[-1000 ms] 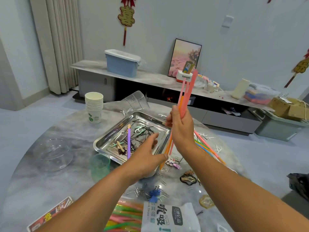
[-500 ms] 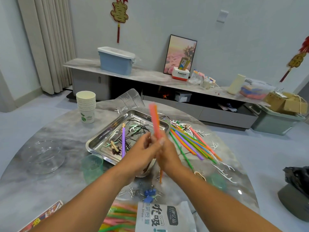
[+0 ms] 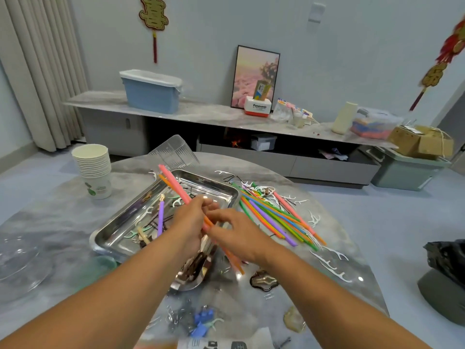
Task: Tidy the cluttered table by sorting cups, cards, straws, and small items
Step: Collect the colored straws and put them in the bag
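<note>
- Left hand (image 3: 190, 217) was curled round a small bundle of pink and orange straws (image 3: 176, 185), fingers closed on it; the bundle slanted up and away over the steel tray (image 3: 227, 195), its lower ends reaching the table (image 3: 50, 212) on the near side of the tray.
- Right hand (image 3: 241, 235) lay just beside the left, fingers (image 3: 218, 217) bent and touching the same bundle (whether they pinched it or only steadied it, cannot tell).
- Loose straws (image 3: 274, 217) in green, orange, purple, blue and pink lay fanned on the table just right of the tray, with white floss picks (image 3: 327, 264) scattered around them.
- Inside the tray: a purple straw (image 3: 160, 217), hairpins and more picks.
- Stack of paper cups (image 3: 94, 170) stood upright left of the tray and behind it.
- A clear plastic cup (image 3: 176, 153) lay tilted at the tray's far corner.
- Blue clips (image 3: 202, 321) sat near the table edge, well in front of the tray.
</note>
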A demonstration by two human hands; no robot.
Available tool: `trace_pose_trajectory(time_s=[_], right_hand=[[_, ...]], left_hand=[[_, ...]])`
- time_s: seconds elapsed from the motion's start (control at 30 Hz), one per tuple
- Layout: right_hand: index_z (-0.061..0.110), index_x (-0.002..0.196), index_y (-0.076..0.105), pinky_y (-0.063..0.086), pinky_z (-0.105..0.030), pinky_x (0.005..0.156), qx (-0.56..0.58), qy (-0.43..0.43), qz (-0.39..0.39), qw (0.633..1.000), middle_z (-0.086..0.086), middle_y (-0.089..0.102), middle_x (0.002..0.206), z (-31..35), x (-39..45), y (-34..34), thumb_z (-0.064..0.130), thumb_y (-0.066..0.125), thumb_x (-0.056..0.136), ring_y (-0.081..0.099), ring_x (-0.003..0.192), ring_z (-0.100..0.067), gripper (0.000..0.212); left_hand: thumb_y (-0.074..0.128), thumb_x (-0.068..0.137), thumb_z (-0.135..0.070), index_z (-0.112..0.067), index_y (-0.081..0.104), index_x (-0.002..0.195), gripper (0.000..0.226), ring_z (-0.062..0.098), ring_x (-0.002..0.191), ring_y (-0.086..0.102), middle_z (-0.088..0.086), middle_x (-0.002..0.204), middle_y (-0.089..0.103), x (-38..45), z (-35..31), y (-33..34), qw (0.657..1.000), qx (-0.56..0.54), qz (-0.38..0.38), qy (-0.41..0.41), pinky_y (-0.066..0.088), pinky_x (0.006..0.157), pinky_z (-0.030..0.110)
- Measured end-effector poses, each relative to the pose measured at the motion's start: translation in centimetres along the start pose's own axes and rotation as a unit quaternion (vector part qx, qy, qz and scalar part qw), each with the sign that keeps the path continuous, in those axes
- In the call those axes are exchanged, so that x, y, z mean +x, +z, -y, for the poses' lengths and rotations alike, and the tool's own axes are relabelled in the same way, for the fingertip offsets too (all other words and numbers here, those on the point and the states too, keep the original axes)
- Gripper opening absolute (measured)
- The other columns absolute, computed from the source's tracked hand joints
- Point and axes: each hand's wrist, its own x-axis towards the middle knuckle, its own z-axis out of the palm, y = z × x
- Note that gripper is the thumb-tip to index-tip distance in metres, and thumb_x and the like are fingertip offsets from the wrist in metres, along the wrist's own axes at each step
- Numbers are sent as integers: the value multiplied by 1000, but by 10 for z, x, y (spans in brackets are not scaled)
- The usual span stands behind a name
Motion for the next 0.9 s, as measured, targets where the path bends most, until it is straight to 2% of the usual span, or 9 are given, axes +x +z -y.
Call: trace_pose_trajectory(time_s=[0.07, 0.13, 0.23, 0.33, 0.47, 0.67, 0.73, 0.8, 0.9], right_hand=[[39, 93, 76, 46, -19, 93, 29, 29, -48, 998, 16, 69, 106, -17, 1, -21, 29, 63, 93, 58, 102, 9, 16], [29, 94, 79, 48, -29, 98, 31, 69, -136, 988, 13, 72, 106, -46, 13, -43, 30, 63, 95, 62, 102, 0, 16], [20, 111, 77, 46, -25, 93, -71, 159, -215, 961, 8, 70, 113, -98, 37, -72, 19, 60, 95, 63, 105, -11, 23], [20, 117, 75, 52, -40, 96, -172, 245, -259, 919, -10, 70, 123, -149, 56, -103, 17, 57, 92, 62, 113, -33, 31], [17, 116, 67, 50, -38, 85, -237, 350, -210, 882, -13, 64, 119, -190, 65, -126, 28, 57, 93, 58, 107, -36, 27], [13, 82, 60, 45, -32, 73, -176, 381, -165, 893, -6, 59, 77, -211, 75, -125, 22, 66, 78, 60, 80, -31, 12], [11, 77, 59, 43, -29, 67, -169, 377, -151, 898, -5, 55, 70, -207, 76, -123, 21, 63, 72, 58, 73, -30, 12], [11, 77, 57, 42, -28, 60, -155, 373, -151, 902, -8, 58, 74, -196, 73, -118, 21, 62, 77, 59, 70, -30, 11], [8, 89, 55, 50, -32, 67, -119, 383, -160, 902, -14, 65, 94, -180, 68, -107, 17, 58, 91, 67, 86, -35, 9]], left_hand=[[43, 102, -11, -8, 57, 73, 32, 17, 55, 60, 3, 59, 63, 8, 1, 12, 1000, 1, 9, -6, 49, 61, 30], [45, 99, -8, -11, 56, 71, 30, 14, 46, 54, 1, 53, 55, 22, 11, 31, 999, 16, 17, -29, 46, 56, 27], [48, 99, -10, -10, 56, 80, 21, 16, 49, 47, 6, 61, 52, 35, 27, 51, 993, 33, 59, -97, 45, 44, 22], [51, 100, -10, -5, 57, 100, 8, 21, 63, 48, 12, 76, 49, 47, 41, 70, 986, 71, 77, -130, 49, 52, 28], [50, 102, -12, 2, 56, 115, 20, 25, 83, 51, 14, 90, 50, 62, 52, 90, 980, 135, 62, -134, 52, 75, 40], [48, 102, -11, -12, 53, 106, 7, 28, 72, 56, 11, 83, 54, 76, 58, 118, 982, 127, 43, -130, 54, 72, 37], [57, 98, -6, -8, 57, 117, 20, 39, 98, 65, 19, 109, 64, 82, 63, 123, 983, 126, 43, -127, 56, 86, 45], [60, 96, -4, -2, 57, 120, 24, 38, 111, 62, 22, 117, 61, 87, 68, 126, 983, 126, 32, -128, 51, 98, 49], [53, 100, -5, -6, 56, 99, 4, 30, 86, 58, 20, 91, 55, 87, 69, 130, 984, 116, 22, -136, 50, 84, 41]])
